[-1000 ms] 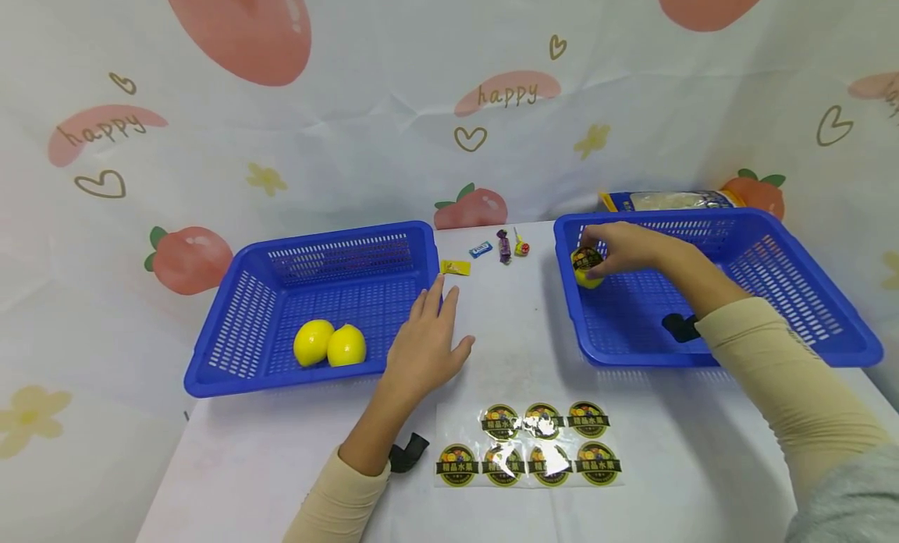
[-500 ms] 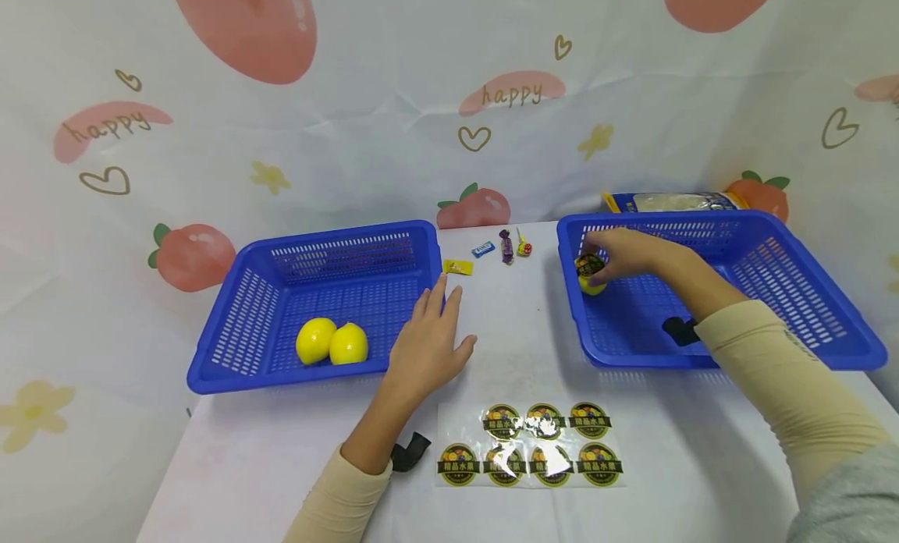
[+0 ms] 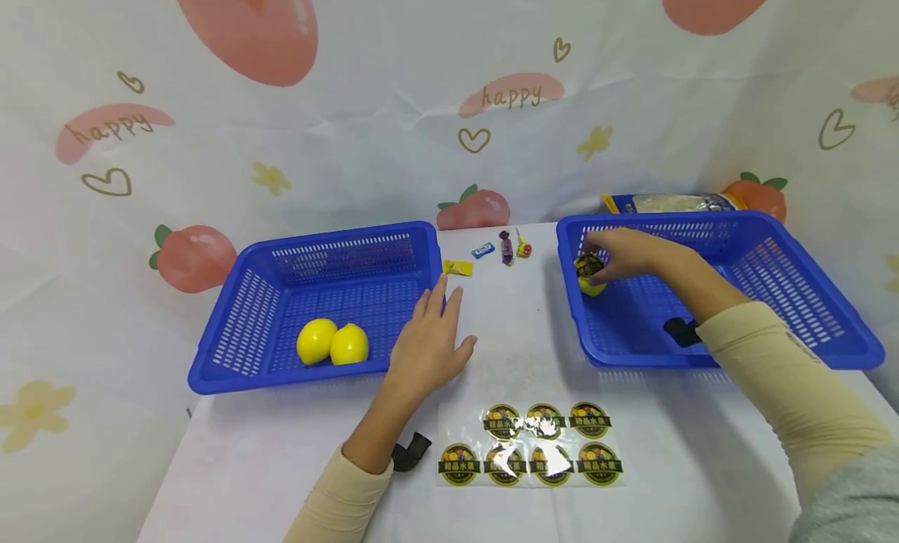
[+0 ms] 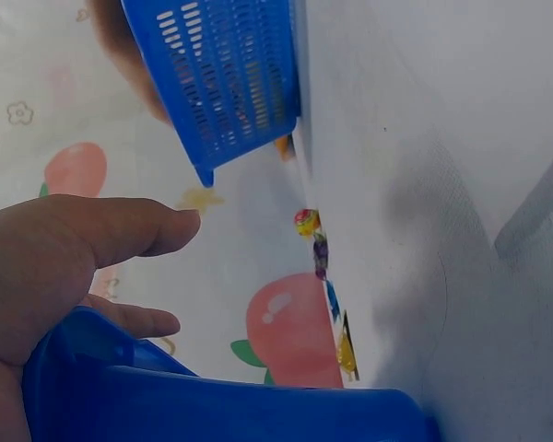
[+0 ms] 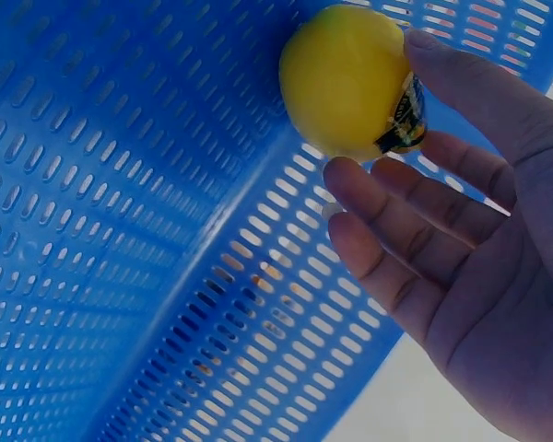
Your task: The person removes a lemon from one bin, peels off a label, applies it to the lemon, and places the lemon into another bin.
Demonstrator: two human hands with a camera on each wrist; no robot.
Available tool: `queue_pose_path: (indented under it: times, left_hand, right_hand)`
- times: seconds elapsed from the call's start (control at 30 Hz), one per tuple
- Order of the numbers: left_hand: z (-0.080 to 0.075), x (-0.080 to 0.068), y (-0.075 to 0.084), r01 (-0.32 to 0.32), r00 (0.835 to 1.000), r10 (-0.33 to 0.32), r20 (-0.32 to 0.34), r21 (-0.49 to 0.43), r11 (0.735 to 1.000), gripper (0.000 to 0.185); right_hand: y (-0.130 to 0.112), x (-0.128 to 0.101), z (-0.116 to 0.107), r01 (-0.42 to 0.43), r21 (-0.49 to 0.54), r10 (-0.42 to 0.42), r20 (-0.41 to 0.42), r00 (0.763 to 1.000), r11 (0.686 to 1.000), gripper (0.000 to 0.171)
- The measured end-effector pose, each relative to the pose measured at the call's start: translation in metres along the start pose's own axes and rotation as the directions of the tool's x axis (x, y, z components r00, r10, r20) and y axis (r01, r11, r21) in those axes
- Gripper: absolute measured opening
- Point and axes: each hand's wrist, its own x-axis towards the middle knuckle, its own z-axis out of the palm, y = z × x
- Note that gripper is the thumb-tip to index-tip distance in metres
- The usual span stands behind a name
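Note:
At the near left corner inside the right blue basket (image 3: 653,356), my right hand (image 3: 632,254) holds a yellow lemon (image 3: 592,285). The right wrist view shows the thumb at one side of the lemon (image 5: 336,83) and bent fingers at the other. A dark round sticker (image 5: 407,115) is on its side. My left hand (image 3: 427,344) has its fingers straight and lies over the right rim of the left blue basket (image 3: 232,385); it holds nothing. Two more lemons (image 3: 316,341) sit side by side in that basket, without visible stickers.
A clear sheet of several round fruit stickers (image 3: 530,445) lies on the table in front. Between the baskets, at the back, are a yellow packet (image 3: 459,268), a blue candy (image 3: 483,250), a purple candy (image 3: 506,247) and a lollipop (image 3: 524,248). A bag (image 3: 674,203) lies behind the right basket.
My right hand and the lemon have come down slightly in the right basket since a second ago, then stayed in place. The left hand has not moved.

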Motion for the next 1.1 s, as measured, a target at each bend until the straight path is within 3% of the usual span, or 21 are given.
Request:
queue_pose_path:
  times: [0.23,0.47,0.6,0.73,0.87,1.1]
  left_hand:
    - [0.001,-0.001,0.001,0.005,1.0,-0.005,0.008,0.0,1.0,0.076]
    - [0.002,-0.001,-0.001,0.007,1.0,-0.007,0.002,0.013,1.0,0.076]
    - [0.003,0.0,-0.001,0.002,1.0,-0.002,0.001,0.016,1.0,0.076]
    - [0.003,0.0,-0.001,0.004,1.0,-0.004,0.006,0.008,1.0,0.075]
    - [0.002,0.0,-0.001,0.004,1.0,-0.004,0.001,0.001,1.0,0.074]
    - [-0.004,-0.003,-0.002,-0.001,1.0,0.002,0.028,-0.056,0.998,0.076]
  right_hand:
    - [-0.005,-0.013,-0.006,-0.001,-0.035,0.0,-0.026,1.0,0.999,0.05]
    - [-0.014,-0.03,-0.015,0.073,-0.053,-0.073,0.003,0.997,0.996,0.039]
    - [-0.028,-0.045,-0.016,0.138,-0.079,-0.137,0.014,0.99,0.987,0.035]
    - [-0.052,-0.064,-0.011,0.147,-0.1,-0.147,0.002,0.989,0.984,0.041]
    - [-0.073,-0.082,0.002,0.139,-0.101,-0.148,-0.088,0.985,0.985,0.057]
    - [-0.088,-0.106,0.045,0.18,-0.099,-0.2,-0.243,0.949,0.979,0.07]
